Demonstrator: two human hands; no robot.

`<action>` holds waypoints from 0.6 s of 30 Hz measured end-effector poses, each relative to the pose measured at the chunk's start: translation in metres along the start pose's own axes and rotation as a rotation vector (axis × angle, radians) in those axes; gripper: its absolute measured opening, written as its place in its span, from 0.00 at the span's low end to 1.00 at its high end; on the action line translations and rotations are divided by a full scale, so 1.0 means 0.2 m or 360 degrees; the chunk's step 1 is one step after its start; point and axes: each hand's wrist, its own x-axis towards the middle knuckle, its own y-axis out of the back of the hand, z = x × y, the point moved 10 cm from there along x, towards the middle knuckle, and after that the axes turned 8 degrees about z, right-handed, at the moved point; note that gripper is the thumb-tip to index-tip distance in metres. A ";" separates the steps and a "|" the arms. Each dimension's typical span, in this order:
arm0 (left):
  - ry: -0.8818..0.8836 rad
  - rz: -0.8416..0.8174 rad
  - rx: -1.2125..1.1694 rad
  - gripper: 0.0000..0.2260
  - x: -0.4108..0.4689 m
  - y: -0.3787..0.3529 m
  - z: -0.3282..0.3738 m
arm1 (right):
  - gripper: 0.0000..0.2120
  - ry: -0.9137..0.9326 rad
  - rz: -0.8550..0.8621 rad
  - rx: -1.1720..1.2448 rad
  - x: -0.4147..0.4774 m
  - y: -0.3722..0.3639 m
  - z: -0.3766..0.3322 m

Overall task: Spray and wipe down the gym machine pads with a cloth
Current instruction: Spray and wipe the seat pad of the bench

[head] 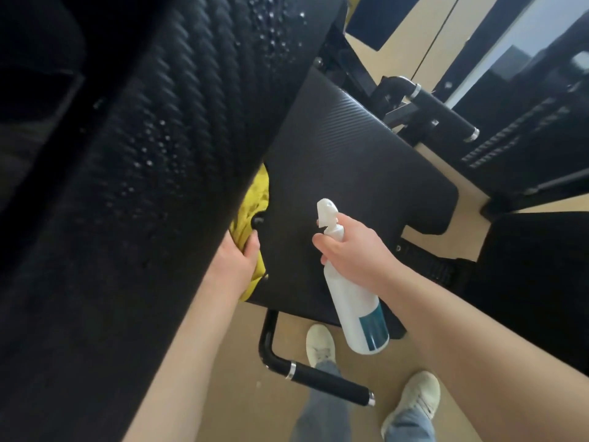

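Observation:
A tall black back pad (178, 129) fills the left of the view, tilted, with spray droplets on its ribbed surface. Below it lies the black seat pad (357, 161), dry-looking. My right hand (353, 250) grips the neck of a white spray bottle (357, 304) with a teal label; its nozzle points toward the back pad, over the seat. My left hand (239, 260) clutches a yellow cloth (251, 205) in the gap between the back pad and the seat; part of the cloth is hidden behind the back pad.
A black handle (322, 378) with chrome rings juts out below the seat near my shoes (320, 344). Another padded handle (443, 110) sits at the far side. Black machine frames (526, 161) stand at the right on the tan floor (239, 362).

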 end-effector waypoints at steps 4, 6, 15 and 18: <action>0.0039 -0.0277 0.0287 0.38 -0.03 -0.19 -0.03 | 0.12 0.0020 -0.0054 -0.0019 0.00 -0.04 0.03; -0.0080 -0.0215 0.0348 0.37 0.03 -0.25 0.03 | 0.11 0.0028 -0.0087 -0.0053 0.01 -0.04 0.04; -0.0281 -0.0060 0.0280 0.35 0.10 -0.29 0.12 | 0.14 -0.0126 0.0009 -0.0027 -0.02 0.03 0.20; -0.0270 -0.0033 0.0258 0.35 0.10 -0.29 0.12 | 0.16 -0.0093 -0.0099 -0.0139 -0.09 -0.02 0.24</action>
